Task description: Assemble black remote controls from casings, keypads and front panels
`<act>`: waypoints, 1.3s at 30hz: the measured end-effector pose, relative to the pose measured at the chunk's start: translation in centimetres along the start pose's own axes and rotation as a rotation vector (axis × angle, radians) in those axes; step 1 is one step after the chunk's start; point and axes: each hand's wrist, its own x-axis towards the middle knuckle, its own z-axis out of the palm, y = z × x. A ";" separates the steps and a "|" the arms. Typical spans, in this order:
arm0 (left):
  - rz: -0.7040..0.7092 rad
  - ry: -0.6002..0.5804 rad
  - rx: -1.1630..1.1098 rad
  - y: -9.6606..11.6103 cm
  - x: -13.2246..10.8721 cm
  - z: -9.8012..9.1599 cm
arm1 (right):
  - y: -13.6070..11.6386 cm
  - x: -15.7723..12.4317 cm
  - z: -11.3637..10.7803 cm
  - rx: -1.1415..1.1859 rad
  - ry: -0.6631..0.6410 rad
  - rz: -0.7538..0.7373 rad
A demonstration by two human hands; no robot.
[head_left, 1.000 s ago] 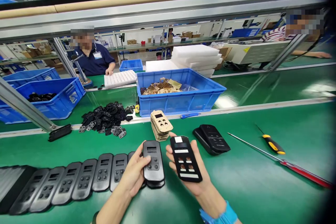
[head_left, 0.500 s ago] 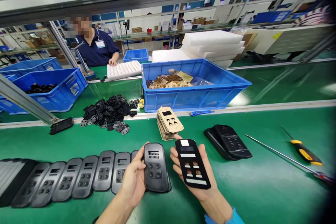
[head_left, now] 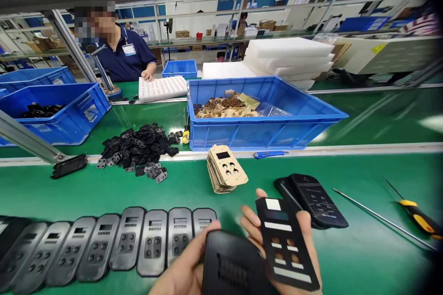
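Observation:
My left hand (head_left: 185, 272) grips a black plastic housing (head_left: 235, 267), tilted and blurred at the bottom edge of the view. In my right hand (head_left: 306, 230) lies a thin black faceplate (head_left: 287, 249) with white strips, a window and several round holes; fingers and thumb hold its edges. The housing's right side is close to the faceplate's lower left; I cannot tell whether they touch. To the left, several similar housings (head_left: 152, 242) with button pads stand in an overlapping row. Beyond my hands sits a stack of tan-backed panels (head_left: 224, 170).
A pile of black button pads (head_left: 138, 147) lies left, near a blue bin (head_left: 263, 131) of brown scraps. At right are stacked black panels (head_left: 318, 200), a metal rod (head_left: 377, 214) and a screwdriver (head_left: 418, 216). A blue cutter (head_left: 270, 154) lies behind. Opposite, a person (head_left: 129, 57) touches a white tray (head_left: 162, 88).
My left hand has brought the housing down and to the right, tilting it. My right hand and the faceplate appear lower and further right. The view has shifted slightly.

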 end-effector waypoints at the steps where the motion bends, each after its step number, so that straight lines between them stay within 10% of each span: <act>1: 0.005 -0.031 -0.061 0.4 0.1 0.0 | 0.0 0.0 0.1 -0.017 0.002 0.002; 16: 0.048 0.190 -0.417 -0.2 2.7 -1.1 | 1.7 0.2 -0.1 -0.481 0.085 -0.063; 23: 0.030 0.119 -0.402 0.1 2.7 -0.6 | 2.7 0.1 -0.4 -1.098 -0.004 -0.189; 39: 0.030 0.093 -0.376 -0.7 2.7 -0.7 | 3.4 0.4 -1.4 -1.340 -0.076 -0.330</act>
